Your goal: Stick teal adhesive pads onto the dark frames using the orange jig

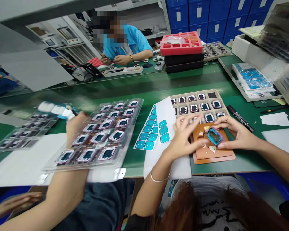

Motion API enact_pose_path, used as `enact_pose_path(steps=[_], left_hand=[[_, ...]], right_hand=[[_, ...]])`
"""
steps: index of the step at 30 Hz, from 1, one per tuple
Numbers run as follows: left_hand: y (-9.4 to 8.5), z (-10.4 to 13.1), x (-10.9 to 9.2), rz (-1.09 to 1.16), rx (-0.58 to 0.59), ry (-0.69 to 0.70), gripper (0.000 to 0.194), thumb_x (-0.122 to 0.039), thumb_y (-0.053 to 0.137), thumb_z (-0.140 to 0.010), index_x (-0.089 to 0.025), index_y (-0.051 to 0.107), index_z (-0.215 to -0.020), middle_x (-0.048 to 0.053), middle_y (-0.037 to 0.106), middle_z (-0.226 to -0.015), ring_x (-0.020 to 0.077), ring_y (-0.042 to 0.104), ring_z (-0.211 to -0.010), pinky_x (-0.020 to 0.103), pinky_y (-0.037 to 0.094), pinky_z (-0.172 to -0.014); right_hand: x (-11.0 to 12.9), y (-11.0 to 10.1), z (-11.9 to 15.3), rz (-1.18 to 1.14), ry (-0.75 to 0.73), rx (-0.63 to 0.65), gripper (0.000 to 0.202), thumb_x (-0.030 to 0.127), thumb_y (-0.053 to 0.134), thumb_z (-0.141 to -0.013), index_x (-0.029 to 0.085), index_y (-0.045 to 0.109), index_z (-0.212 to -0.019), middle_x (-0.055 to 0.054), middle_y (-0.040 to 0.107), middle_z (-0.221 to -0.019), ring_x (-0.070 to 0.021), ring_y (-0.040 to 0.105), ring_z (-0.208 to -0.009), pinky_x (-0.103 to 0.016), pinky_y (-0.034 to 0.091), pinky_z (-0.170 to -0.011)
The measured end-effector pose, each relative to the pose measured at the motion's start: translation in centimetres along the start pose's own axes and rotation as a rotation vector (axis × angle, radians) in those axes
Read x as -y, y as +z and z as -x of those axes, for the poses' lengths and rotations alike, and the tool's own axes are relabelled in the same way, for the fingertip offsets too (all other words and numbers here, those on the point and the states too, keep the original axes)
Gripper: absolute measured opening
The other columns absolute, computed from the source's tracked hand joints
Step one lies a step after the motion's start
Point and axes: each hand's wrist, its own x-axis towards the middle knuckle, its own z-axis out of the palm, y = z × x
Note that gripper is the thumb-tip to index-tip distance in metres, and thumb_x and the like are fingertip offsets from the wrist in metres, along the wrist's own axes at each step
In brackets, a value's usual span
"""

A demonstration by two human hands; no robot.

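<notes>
My left hand [185, 138] has its fingers spread, its thumb tip at the left edge of a small purple-framed part with a blue face [214, 136]. That part is pinched between the thumb and fingers of my right hand [236, 133]. Below it lies an orange-brown pad [213, 155] with small pale bits on it. Behind my hands, a beige tray [188, 104] holds several framed parts in rows. Sheets of blue rounded stickers [144, 136] lie to the left, partly under a white sheet [165, 110].
A neighbour's hand [75, 125] is beside a clear tray of framed parts [107, 123] at left. Black markers [240, 118] lie right of the beige tray. Across the green bench [144, 86] sits a person in blue [127, 45], near a red tray [180, 48] on black boxes.
</notes>
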Motion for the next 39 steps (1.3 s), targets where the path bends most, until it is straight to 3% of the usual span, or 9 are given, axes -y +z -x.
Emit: enact_pose_path(steps=[3,6,10,14,18,29,33,36,39], left_hand=[[-1.3,-0.2,1.0,-0.242,-0.135,-0.491,0.067,-0.060,0.048,-0.093,-0.025,0.041,-0.149,0.013,0.048,-0.146,0.0383,0.037,-0.131,0.060,0.035,-0.107],[-2.4,-0.5,1.6,-0.399,-0.010,-0.939,0.075,-0.057,0.045,-0.093,-0.015,0.032,-0.154,0.021,0.039,-0.153,0.0449,0.035,-0.135,0.061,0.038,-0.105],[-2.6,-0.8,1.9,-0.502,0.167,-1.091,0.079,-0.059,0.037,-0.095,-0.012,0.025,-0.157,0.024,0.040,-0.152,0.0463,0.038,-0.136,0.060,0.034,-0.108],[-2.2,-0.9,2.3,-0.533,0.181,-1.075,0.082,-0.062,0.042,-0.093,-0.012,0.027,-0.156,0.025,0.045,-0.149,0.0467,0.036,-0.138,0.061,0.032,-0.109],[-2.3,-0.5,3.1,-0.538,-0.005,-0.992,0.084,-0.060,0.062,-0.083,-0.012,0.040,-0.148,0.028,0.051,-0.140,0.0485,0.044,-0.131,0.063,0.037,-0.103],[-2.9,0.1,5.4,-0.141,-0.508,-0.442,0.074,-0.045,0.084,-0.066,-0.023,0.056,-0.132,0.013,0.058,-0.121,0.0359,0.054,-0.121,0.054,0.049,-0.102],[-2.1,-0.2,4.7,-0.156,-0.565,-0.263,0.082,-0.055,0.082,-0.068,-0.021,0.050,-0.135,0.013,0.058,-0.124,0.0333,0.057,-0.119,0.050,0.050,-0.102],[-1.0,-0.3,4.5,-0.189,-0.602,-0.138,0.085,-0.061,0.079,-0.071,-0.019,0.044,-0.137,0.014,0.058,-0.126,0.0315,0.058,-0.119,0.047,0.051,-0.101],[-0.1,-0.4,4.1,-0.211,-0.612,-0.008,0.082,-0.060,0.074,-0.077,-0.019,0.037,-0.139,0.015,0.056,-0.127,0.0292,0.059,-0.119,0.044,0.052,-0.099]], right_hand=[[0.0,-0.3,0.0,-0.137,0.096,0.048,0.057,0.038,0.085,-0.070,0.026,0.051,-0.114,-0.008,0.071,-0.113,-0.0253,0.068,-0.109,-0.040,0.054,-0.094],[0.0,-0.9,-0.2,-0.217,0.184,0.062,0.061,0.042,0.086,-0.067,0.026,0.053,-0.115,-0.009,0.072,-0.113,-0.0249,0.069,-0.100,-0.041,0.054,-0.089],[-1.2,-3.5,-2.8,-0.053,0.188,-0.048,0.059,0.050,0.084,-0.065,0.024,0.058,-0.111,-0.010,0.070,-0.115,-0.0277,0.067,-0.105,-0.042,0.054,-0.088],[-3.7,-7.1,-7.7,0.596,0.181,-0.193,0.049,0.043,0.077,-0.072,0.021,0.062,-0.113,-0.011,0.071,-0.115,-0.0297,0.066,-0.103,-0.044,0.052,-0.090],[-5.7,-8.2,-10.8,1.014,0.236,-0.254,0.037,0.029,0.063,-0.084,0.018,0.066,-0.120,-0.013,0.072,-0.117,-0.0337,0.063,-0.104,-0.048,0.047,-0.090],[-5.5,-6.2,-10.0,1.124,0.082,-0.231,0.026,0.027,0.051,-0.095,0.020,0.073,-0.107,-0.009,0.071,-0.122,-0.0293,0.060,-0.105,-0.043,0.046,-0.086],[-2.1,-3.9,-9.3,1.046,-0.149,-0.333,0.030,0.025,0.042,-0.100,0.018,0.069,-0.111,-0.009,0.070,-0.121,-0.0237,0.059,-0.111,-0.041,0.044,-0.094],[0.5,-1.4,-8.2,0.911,-0.515,-0.428,0.020,0.022,0.049,-0.096,0.020,0.068,-0.102,-0.008,0.072,-0.106,-0.0224,0.062,-0.099,-0.040,0.046,-0.088],[2.0,0.5,-7.1,0.815,-0.711,-0.344,0.018,0.019,0.057,-0.092,0.023,0.065,-0.107,-0.008,0.071,-0.108,-0.0244,0.062,-0.096,-0.043,0.047,-0.084]])
